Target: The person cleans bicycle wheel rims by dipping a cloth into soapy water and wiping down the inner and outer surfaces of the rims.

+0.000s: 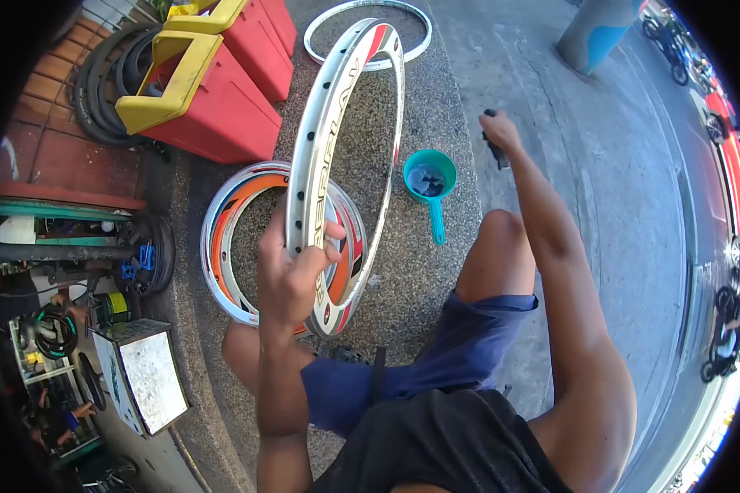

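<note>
- Black top, worn by the person, fills the bottom of the view, with blue shorts and bent knees beyond it.
- Left hand: fingers and thumb closed round a white rim, gripping it near its lower end.
- That rim is held up on a slant above the pebbled ground, its red and dark lettering showing along one side and a row of dark holes along its inner or outer face; which face, I cannot tell.
- Right hand: arm stretched well out to the side, fist closed on a black thing too small to make out.
- Rims with white, red and orange parts lie behind the left hand, partly hidden by it.
- Another rim lies flat at the far end.
- Teal dipper between the two hands, liquid in its bowl, handle towards the person.
- Red bins with yellow tops stand at the left, tyres beside them.
- Motorbikes line the road at the right, past a pillar.
</note>
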Tool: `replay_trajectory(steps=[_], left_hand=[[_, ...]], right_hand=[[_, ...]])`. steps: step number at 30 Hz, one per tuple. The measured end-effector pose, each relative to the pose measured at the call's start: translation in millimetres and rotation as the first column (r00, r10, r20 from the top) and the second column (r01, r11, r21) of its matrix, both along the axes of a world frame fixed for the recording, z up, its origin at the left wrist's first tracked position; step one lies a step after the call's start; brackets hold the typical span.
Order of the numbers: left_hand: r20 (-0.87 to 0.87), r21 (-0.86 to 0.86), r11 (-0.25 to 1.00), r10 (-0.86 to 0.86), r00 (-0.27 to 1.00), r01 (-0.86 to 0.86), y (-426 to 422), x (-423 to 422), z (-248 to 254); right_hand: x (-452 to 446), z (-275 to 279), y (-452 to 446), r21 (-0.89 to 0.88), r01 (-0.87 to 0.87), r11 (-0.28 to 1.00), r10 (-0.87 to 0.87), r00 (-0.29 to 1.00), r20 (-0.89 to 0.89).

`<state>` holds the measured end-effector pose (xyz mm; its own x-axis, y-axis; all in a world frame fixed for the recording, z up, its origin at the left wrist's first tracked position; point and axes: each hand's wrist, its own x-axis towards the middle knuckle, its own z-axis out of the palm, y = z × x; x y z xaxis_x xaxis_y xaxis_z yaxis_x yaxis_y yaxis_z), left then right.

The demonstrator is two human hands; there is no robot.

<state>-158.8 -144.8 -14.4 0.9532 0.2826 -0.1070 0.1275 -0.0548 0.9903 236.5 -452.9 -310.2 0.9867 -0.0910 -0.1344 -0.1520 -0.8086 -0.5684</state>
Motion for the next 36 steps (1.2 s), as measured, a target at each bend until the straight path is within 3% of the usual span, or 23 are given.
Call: replay_trajectory(steps=[2, 3, 4, 5, 6, 8, 10, 11, 13, 17, 29, 32, 36], left_hand=[[-0.025, 0.037, 0.998, 0.044, 0.999, -0.043, -7.3, 2.2, 1.1], [-0.033, 0.039, 0.997, 0.074, 0.997, -0.073, -10.8, 4.0, 3.4], [-0.037, 0.042, 0.994, 0.105, 0.994, -0.103, -13.1, 6.9, 6.1], [-0.034, 0.067, 0.992, 0.113, 0.993, -0.11, -14.9, 9.3, 8.7], [-0.04, 0.082, 0.988, 0.134, 0.99, -0.13, -16.3, 10.3, 8.0], [-0.046, 0.055, 0.985, 0.168, 0.985, -0.165, -18.8, 9.9, 5.5], [-0.07, 0.069, 0.971, 0.233, 0.97, -0.228, -25.5, 10.4, 8.4], [-0.077, 0.054, 0.965, 0.259, 0.963, -0.255, -27.4, 9.3, 8.2], [-0.09, 0.04, 0.957, 0.29, 0.953, -0.287, -28.2, 10.2, 7.2], [-0.089, 0.061, 0.943, 0.332, 0.939, -0.327, -27.6, 9.8, 3.0], [-0.046, 0.026, 0.97, 0.241, 0.969, -0.24, 2.9, -1.9, -3.4], [-0.032, 0.02, 0.975, 0.222, 0.975, -0.221, 10.7, -6.6, -5.7], [-0.026, 0.006, 0.974, 0.228, 0.973, -0.228, 13.2, -10.7, -7.2]], right_hand=[[2.6, -30.2, 50.9, -0.021, -0.357, 0.934, 0.35, 0.925, -0.152], [-16.3, -27.4, 75.3, -0.015, -0.497, 0.867, 0.489, 0.857, -0.162], [-27.1, -35.8, 97.1, -0.117, -0.657, 0.745, 0.624, 0.748, -0.227], [-25.5, -83.6, 115.2, -0.131, -0.741, 0.659, 0.678, 0.66, -0.325], [-39.0, -85.2, 127.5, -0.116, -0.791, 0.601, 0.672, 0.579, -0.461], [-54.8, -96.6, 133.6, -0.15, -0.778, 0.611, 0.634, 0.594, -0.495], [-49.0, -110.1, 124.5, -0.247, -0.708, 0.661, 0.613, 0.7, -0.365], [-37.4, -107.8, 126.3, -0.198, -0.792, 0.578, 0.619, 0.584, -0.525], [-37.4, -108.2, 136.9, -0.161, -0.831, 0.533, 0.645, 0.522, -0.558], [-65.8, -143.7, 139.4, -0.155, -0.728, 0.668, 0.618, 0.658, -0.431], [-108.8, -192.2, 146.7, -0.15, -0.471, 0.869, 0.372, 0.822, -0.431], [-106.5, -209.5, 136.2, -0.183, -0.655, 0.733, 0.586, 0.745, -0.318], [-92.2, -194.3, 129.8, -0.151, -0.644, 0.75, 0.561, 0.74, -0.37]])
